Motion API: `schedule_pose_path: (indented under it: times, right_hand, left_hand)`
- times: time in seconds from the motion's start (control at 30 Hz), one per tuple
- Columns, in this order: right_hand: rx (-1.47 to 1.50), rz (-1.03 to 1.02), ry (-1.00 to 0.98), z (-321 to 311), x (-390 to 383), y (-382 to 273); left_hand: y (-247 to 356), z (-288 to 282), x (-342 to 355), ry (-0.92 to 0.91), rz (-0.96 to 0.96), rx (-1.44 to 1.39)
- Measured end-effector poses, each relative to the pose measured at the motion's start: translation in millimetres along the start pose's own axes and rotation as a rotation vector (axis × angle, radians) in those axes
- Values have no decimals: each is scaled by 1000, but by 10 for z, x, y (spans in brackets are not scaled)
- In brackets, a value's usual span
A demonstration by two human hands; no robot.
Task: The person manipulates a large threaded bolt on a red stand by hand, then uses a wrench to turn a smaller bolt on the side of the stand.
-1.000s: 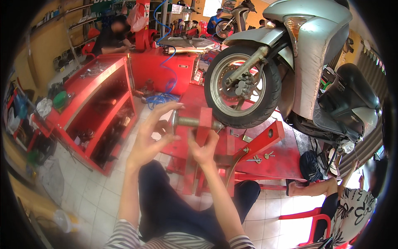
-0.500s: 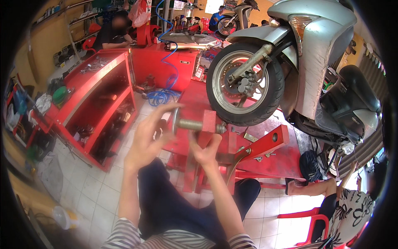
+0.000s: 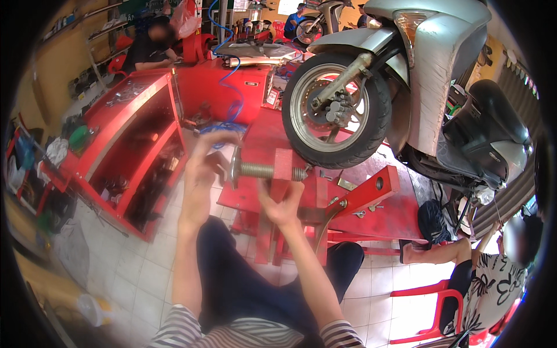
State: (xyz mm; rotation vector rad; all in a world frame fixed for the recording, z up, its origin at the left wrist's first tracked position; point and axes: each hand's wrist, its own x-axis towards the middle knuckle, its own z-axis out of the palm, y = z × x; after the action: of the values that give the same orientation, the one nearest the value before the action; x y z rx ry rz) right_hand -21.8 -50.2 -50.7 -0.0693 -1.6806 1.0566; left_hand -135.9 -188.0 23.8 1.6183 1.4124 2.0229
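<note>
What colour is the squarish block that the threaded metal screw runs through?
The squarish block is red; it shows best in the head view.

This is a motorbike repair workshop. A silver scooter (image 3: 429, 93) stands with its front wheel (image 3: 383, 124) over a red metal platform (image 3: 400, 217), where small metal parts (image 3: 360, 214) lie and a thick screw (image 3: 257, 170) runs through a red block (image 3: 283, 165) at the near end. An open-fronted red cabinet (image 3: 163, 88) carries metal tools (image 3: 129, 94) on top; a coiled blue hose (image 3: 237, 88) hangs behind it. Further back are another motorbike (image 3: 326, 18) and crowded shelves (image 3: 249, 26). The floor (image 3: 133, 272) is pale tile.
</note>
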Motion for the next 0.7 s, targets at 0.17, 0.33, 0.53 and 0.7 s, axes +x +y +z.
schedule_pose_path:
  times: [0.17, 0.33, 0.53, 0.7]
  right_hand:
    - [-92, -2, 1, -19, 70, -23]
    - [-67, -9, 11, -26, 68, -27]
    - [-75, -32, 8, -8, 83, -27]
    - [-43, -28, 7, -29, 23, 68]
  left_hand:
    - [125, 100, -8, 6, 102, 162]
    - [-75, -111, -85, -67, -188, 196]
    - [-8, 134, -91, 37, 107, 215]
    - [77, 58, -85, -38, -29, 85]
